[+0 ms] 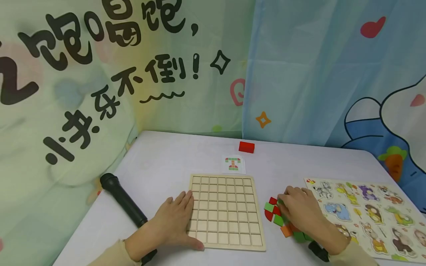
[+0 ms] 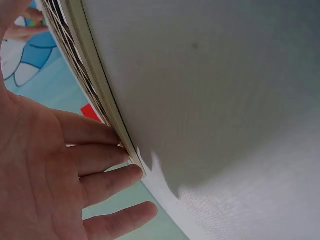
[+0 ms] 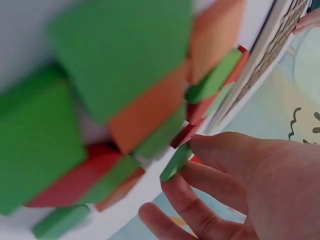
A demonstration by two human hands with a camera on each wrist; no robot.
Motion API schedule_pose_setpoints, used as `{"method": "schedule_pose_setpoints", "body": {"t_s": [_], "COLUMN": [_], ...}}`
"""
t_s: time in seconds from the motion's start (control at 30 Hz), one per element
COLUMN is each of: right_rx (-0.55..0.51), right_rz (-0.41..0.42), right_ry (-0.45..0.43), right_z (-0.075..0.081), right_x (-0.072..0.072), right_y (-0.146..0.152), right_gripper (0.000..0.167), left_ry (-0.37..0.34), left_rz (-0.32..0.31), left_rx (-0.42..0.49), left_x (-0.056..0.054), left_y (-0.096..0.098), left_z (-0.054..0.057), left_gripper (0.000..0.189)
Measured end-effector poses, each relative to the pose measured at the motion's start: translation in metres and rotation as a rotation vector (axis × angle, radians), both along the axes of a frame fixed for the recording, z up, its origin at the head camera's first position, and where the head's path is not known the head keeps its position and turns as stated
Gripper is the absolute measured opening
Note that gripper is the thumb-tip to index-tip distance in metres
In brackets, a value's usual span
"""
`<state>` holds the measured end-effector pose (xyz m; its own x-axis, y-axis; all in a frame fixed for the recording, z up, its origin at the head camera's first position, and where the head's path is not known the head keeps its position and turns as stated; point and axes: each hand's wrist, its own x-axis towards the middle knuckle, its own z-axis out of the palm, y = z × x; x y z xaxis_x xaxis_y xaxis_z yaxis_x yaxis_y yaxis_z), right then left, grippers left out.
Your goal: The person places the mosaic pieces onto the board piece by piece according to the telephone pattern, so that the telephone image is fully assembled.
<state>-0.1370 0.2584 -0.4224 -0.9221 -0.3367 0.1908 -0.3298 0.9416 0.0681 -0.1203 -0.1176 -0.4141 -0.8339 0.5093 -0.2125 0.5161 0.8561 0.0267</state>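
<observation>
A wooden board with a grid of square cells [image 1: 229, 206] lies on the table in the head view. My left hand [image 1: 173, 221] rests along its left edge, fingers extended and thumb by the near corner. To the board's right is a pile of red, green and orange blocks [image 1: 278, 220]. Over that pile is my right hand [image 1: 301, 208]. In the right wrist view its thumb and fingers pinch a small green block [image 3: 176, 161], while other blocks [image 3: 125, 60] lie close by. The right hand partly hides the pile in the head view.
A small pattern card [image 1: 234, 170] lies beyond the board, with a red block [image 1: 246, 147] behind it. A black microphone [image 1: 124, 201] is on the left. An animal picture board [image 1: 359, 199] lies to the right. A black object [image 1: 317, 251] is under the right wrist.
</observation>
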Motion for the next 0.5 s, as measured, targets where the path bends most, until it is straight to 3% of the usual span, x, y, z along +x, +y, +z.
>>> {"method": "schedule_pose_setpoints", "body": {"t_s": [0.2, 0.5], "right_rx": [-0.017, -0.049], "right_rz": [0.098, 0.279], "right_ry": [0.088, 0.090], "right_z": [0.008, 0.010], "right_x": [-0.006, -0.017], "right_y": [-0.012, -0.055], "right_gripper": [0.028, 0.028], "left_ry": [-0.001, 0.014], "left_rz": [0.003, 0.010], "left_rx": [-0.012, -0.023], "left_x": [0.000, 0.000], "left_y": [0.001, 0.001], "left_z": [0.000, -0.001], "left_gripper": [0.141, 0.141]}}
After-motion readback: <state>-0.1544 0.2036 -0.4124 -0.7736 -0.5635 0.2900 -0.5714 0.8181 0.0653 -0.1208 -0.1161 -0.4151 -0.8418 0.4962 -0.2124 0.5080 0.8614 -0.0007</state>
